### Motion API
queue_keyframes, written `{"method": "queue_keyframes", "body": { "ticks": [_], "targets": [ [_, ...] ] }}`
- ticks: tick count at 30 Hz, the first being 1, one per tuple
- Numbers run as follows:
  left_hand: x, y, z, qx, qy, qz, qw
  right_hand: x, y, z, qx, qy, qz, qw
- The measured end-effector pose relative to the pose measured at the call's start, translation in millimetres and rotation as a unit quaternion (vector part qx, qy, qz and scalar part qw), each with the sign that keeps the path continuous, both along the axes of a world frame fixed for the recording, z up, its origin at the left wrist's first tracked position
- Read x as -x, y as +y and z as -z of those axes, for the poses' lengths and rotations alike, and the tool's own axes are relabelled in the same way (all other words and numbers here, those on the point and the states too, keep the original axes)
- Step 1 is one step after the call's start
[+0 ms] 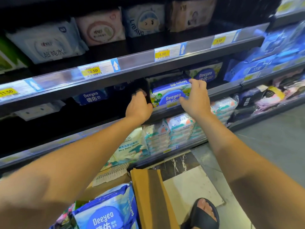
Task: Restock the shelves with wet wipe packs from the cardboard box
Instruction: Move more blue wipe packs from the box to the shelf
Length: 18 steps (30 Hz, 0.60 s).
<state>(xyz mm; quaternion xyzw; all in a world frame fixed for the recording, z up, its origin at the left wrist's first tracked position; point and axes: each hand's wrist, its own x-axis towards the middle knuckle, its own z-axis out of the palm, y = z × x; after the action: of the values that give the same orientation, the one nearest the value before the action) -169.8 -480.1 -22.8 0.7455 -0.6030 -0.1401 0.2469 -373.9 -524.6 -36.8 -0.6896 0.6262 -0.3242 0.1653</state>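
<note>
A blue and white Deeyeo wet wipe pack [170, 93] stands on the middle shelf [222, 92], with another pack lying on top of it. My left hand [138, 107] curls its fingers at the pack's left end, beside a dark gap. At the right end, my right hand [196, 98] grips the pack with the thumb on its front and the fingers over its top corner. Below me the open cardboard box [148, 195] holds more Deeyeo packs [105, 215].
More Deeyeo packs stand on the same shelf at the left [92, 97] and at the right behind [206, 74]. The upper shelf holds other wipe brands above price tags [162, 54]. Baby wipes [178, 129] fill the lower shelf. My sandalled foot [204, 212] stands on the floor tiles.
</note>
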Motion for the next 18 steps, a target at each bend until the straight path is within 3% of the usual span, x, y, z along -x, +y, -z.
{"method": "queue_keyframes", "body": {
  "ticks": [3, 5, 9, 18],
  "targets": [
    [4.8, 25.0, 10.1, 0.064, -0.123, 0.083, 0.987, -2.1, 19.3, 5.5, 0.078, 0.083, 0.006, 0.994],
    [7.2, 29.4, 16.2, 0.025, -0.19, 0.137, 0.972, -3.9, 27.4, 10.3, 0.078, 0.128, -0.021, 0.989],
    [10.4, 21.1, 13.2, -0.049, -0.216, 0.144, 0.964, -3.8, 31.1, 19.9, 0.007, 0.182, -0.073, 0.981],
    [9.7, 0.0, 9.7, -0.042, -0.24, 0.161, 0.956, -6.3, 18.6, 18.0, -0.013, 0.174, -0.079, 0.982]
  ]
}}
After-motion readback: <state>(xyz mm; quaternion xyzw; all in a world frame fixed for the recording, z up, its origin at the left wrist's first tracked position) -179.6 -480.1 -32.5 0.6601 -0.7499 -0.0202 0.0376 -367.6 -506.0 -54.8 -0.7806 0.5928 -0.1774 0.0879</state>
